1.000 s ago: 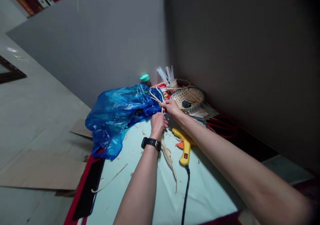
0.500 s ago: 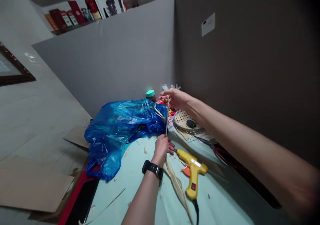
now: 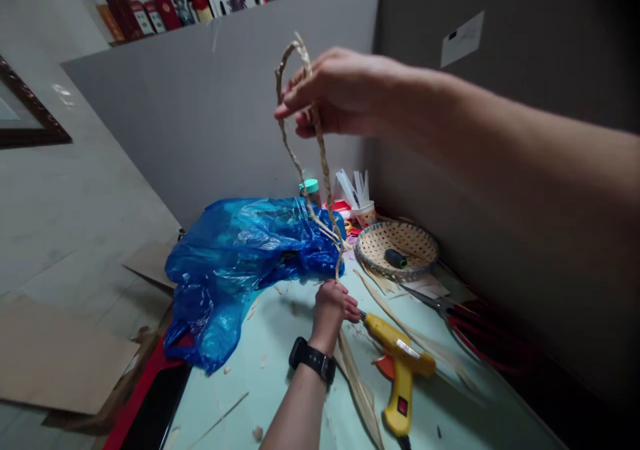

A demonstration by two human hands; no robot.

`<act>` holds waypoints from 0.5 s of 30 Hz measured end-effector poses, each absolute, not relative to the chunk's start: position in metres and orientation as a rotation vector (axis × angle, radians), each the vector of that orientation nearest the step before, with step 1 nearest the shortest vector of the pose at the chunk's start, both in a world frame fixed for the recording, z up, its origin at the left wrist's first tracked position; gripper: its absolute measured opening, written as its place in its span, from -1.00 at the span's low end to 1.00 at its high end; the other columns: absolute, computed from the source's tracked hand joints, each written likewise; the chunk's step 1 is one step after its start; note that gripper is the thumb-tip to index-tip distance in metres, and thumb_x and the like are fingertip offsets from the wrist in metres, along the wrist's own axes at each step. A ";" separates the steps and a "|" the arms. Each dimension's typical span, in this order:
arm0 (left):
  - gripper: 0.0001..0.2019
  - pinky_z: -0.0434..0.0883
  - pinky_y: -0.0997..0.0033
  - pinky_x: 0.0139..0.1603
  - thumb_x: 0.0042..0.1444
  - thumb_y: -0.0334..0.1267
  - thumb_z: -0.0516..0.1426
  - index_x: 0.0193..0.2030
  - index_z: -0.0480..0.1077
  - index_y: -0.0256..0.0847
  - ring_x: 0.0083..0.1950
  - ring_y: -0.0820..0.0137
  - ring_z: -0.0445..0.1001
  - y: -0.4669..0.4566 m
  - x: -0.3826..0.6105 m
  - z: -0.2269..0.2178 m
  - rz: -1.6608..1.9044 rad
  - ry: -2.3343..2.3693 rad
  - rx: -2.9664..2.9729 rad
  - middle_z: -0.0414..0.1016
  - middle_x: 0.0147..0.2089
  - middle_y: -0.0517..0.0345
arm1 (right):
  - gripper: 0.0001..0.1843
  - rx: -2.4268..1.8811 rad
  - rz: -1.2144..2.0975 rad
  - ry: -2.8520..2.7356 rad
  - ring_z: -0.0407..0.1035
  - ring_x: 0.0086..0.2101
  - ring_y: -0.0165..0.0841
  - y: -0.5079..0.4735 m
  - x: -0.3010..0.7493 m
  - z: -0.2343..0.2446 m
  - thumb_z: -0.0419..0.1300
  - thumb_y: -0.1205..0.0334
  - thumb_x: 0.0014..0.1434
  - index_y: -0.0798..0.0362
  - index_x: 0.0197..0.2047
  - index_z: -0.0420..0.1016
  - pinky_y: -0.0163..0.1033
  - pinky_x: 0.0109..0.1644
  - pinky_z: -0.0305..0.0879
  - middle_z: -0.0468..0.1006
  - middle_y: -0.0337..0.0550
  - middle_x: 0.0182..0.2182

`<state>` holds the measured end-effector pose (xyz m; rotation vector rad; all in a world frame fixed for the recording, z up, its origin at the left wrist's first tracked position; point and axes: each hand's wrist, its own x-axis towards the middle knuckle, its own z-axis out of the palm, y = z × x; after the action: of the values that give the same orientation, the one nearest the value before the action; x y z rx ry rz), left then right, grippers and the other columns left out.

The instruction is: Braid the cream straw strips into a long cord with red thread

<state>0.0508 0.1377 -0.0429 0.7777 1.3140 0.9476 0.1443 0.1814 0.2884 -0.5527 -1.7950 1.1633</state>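
Cord (image 3: 325, 163) arching above right grip (image 3: 345, 93), running down, seemingly into left grip (image 3: 330, 310)

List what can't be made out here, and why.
All in the head view:
Crumpled blue plastic bag: contents hidden by its folds.
Thin looped tan fibre cord: lower part covered by the left hand.
Yellow pistol-shaped glue gun: black cable cut off by bottom edge.
White rectangular wall label: markings too small to read.
Red-handled metal scissors: handles partly lost in shadow.

On the surface (image 3: 270, 383), fibre strands (image 3: 361, 393) lie just left of the glue gun (image 3: 397, 347); plastic bag (image 3: 240, 237) back left, woven basket (image 3: 420, 243) behind the gun.
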 end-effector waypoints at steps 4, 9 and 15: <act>-0.71 0.43 0.45 -0.44 0.25 -0.09 0.04 -0.11 0.36 -0.31 -0.46 0.51 0.41 0.136 0.052 -0.040 0.964 1.327 0.790 0.44 -0.34 0.17 | -0.80 -0.482 1.050 -1.858 0.13 -0.65 -0.72 0.182 0.134 0.319 -0.05 0.55 0.25 0.24 -0.40 0.25 -0.56 -0.40 0.22 0.37 -0.35 -0.57; -0.80 0.36 0.40 -0.61 0.21 -0.16 -0.02 -0.29 0.28 -0.26 -0.66 0.42 0.37 0.129 0.056 -0.025 1.059 1.320 0.819 0.38 -0.61 0.21 | -0.73 -0.431 0.910 -1.806 0.17 -0.59 -0.71 0.208 0.128 0.322 -0.16 0.32 0.39 0.13 0.01 0.29 -0.51 -0.30 0.22 0.32 -0.46 -0.55; -0.84 0.39 0.36 -0.61 0.05 -0.16 0.05 -0.40 0.22 -0.20 -0.65 0.34 0.42 0.131 0.055 -0.027 1.087 1.296 0.838 0.39 -0.63 0.14 | -0.69 -0.920 0.748 -1.498 0.17 -0.58 -0.63 0.296 0.141 0.283 -0.20 0.26 0.41 0.18 0.05 0.26 -0.45 -0.39 0.27 0.37 -0.35 -0.46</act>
<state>0.0554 0.1307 -0.0267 0.8383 1.2962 1.0865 0.1410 0.2956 0.2830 -0.9204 -1.4980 0.7479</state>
